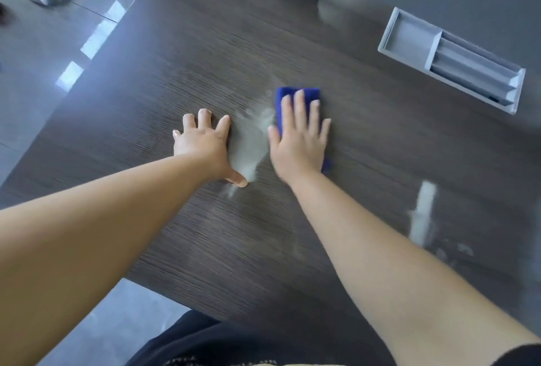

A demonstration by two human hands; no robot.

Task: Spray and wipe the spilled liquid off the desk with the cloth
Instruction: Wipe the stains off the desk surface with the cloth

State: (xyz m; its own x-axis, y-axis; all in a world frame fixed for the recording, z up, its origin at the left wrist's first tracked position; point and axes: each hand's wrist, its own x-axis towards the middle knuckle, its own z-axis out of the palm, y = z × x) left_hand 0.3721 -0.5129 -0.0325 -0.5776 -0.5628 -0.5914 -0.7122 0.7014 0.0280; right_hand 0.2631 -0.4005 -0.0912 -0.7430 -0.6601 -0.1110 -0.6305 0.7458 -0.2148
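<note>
Head view: my right hand [298,143] lies flat on the folded blue cloth [295,93]. Its fingers [300,108] are straight and spread, pressing the cloth onto the dark wood-grain table [205,43] rather than gripping it. Only the far edge of the cloth and a corner by my wrist show from under the hand.

The pale, milky smear of spilled liquid [248,146] lies at 9 o'clock from that hand, just beside my thumb and touching the cloth's left edge. Its long axis runs from about 1 o'clock down to 7 o'clock, roughly along the length of the cloth.

My left hand [202,143] rests palm-down on the other side of the smear, fingers straight and splayed and holding nothing. Its thumb tip is at the smear's near end. So the spill sits between my two hands, and the cloth hand is the one placed to take it. I judge the coming stroke should go sideways toward 9 o'clock, across the smear's short width.

A second pale streak [424,213] lies well apart at 4 o'clock of my right hand. I cannot tell whether it is liquid or glare.

A grey recessed plastic tray [450,61] sits at 2 o'clock.
</note>
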